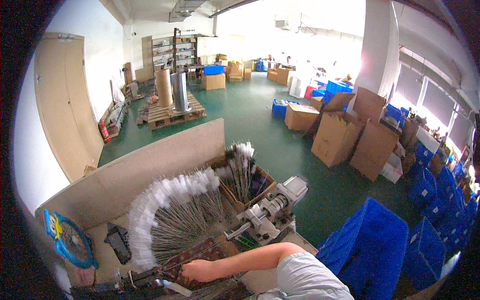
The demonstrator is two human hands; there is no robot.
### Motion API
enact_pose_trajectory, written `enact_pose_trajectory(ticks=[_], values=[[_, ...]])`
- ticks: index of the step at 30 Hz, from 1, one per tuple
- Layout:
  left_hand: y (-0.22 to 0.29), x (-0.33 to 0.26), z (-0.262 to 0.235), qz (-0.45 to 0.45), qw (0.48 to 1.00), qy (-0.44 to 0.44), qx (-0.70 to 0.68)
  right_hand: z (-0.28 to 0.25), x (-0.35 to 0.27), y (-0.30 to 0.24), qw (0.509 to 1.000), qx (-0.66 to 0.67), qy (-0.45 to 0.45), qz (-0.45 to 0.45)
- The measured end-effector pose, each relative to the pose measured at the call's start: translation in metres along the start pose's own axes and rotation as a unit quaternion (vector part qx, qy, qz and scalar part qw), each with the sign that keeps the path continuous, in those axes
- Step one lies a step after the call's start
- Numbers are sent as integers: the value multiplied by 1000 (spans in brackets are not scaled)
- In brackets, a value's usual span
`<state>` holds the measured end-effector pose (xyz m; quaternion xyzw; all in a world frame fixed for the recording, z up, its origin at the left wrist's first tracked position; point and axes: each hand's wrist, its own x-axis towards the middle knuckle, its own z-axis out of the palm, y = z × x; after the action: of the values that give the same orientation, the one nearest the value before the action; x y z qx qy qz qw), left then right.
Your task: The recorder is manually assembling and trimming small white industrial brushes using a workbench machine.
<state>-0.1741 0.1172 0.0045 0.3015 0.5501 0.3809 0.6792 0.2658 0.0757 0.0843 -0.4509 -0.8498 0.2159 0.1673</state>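
Note:
My right hand [197, 270] reaches in from the lower right over the front of a cluttered workbench. Its fingers look closed, and what they hold is hidden. Just beyond it, a thin wire slants toward a small metal machine [270, 207] with a motor and a horizontal shaft. A wide fan of brushes [172, 210] with white heads and thin wire stems lies behind the hand. Dark, jumbled parts [135, 282] are at the bench's near left edge. My left hand is not in view.
A blue round fan [75, 242] stands at the bench's left end, below an upright board [145, 165]. More brushes fill a cardboard box [260, 185] beside the machine. Blue crates [370, 245] stand close on my right, with open cartons [337, 137] beyond. Farther off is a pallet [177, 115].

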Motion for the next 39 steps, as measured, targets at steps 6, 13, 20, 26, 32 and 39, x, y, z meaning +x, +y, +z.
enact_pose_trajectory(ticks=[6, 13, 20, 26, 32, 39], values=[[-3, -27, 63, 74, 985, 118, 104, -36, -14, -25, 998, 17, 46, -38], [24, -132, 200, 239, 852, 87, 457, -92, -15, -34, 980, 28, 189, -58], [14, -94, 314, 479, 813, -123, 307, -82, -29, -3, 961, 137, 241, 23], [14, -70, 322, 18, 997, -69, -23, -95, -50, 2, 959, 197, 198, 47], [-30, -27, 323, 178, 981, -62, -48, -94, -51, 7, 953, 239, 185, 30], [8, -69, 323, 213, 972, -42, -91, -116, -39, -17, 983, -46, 176, -24]])
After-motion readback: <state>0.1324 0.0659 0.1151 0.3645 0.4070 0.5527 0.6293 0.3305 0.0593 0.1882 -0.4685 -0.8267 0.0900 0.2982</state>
